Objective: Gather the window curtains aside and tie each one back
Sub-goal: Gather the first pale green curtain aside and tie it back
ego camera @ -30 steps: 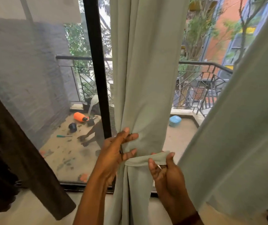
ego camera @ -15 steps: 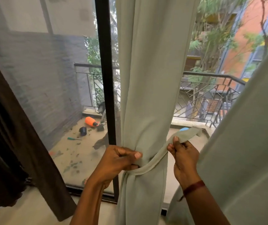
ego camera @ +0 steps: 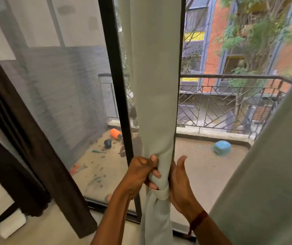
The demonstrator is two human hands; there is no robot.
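A pale green curtain (ego camera: 155, 89) hangs gathered into a narrow column in front of the window's black frame (ego camera: 114, 82). A tie-back band (ego camera: 162, 193) of the same cloth wraps round it low down. My left hand (ego camera: 140, 175) grips the bunched curtain just above the band, fingers curled into the folds. My right hand (ego camera: 180, 184) lies along the curtain's right side at the band, its fingers reaching behind the cloth; whether they pinch the band is hidden. A second pale green curtain (ego camera: 265, 174) fills the right edge.
A dark brown curtain (ego camera: 23, 138) hangs slanted at the left. Through the mesh lies a balcony with a metal railing (ego camera: 230, 103), an orange bottle (ego camera: 115, 133), a blue tub (ego camera: 222, 148) and small scattered items. The room's floor (ego camera: 44, 230) runs along the bottom.
The band was pulled from a loose diagonal strip out to the right into a tight wrap round the curtain. My right hand came in against the curtain's side; my left hand shifted its grip upward.
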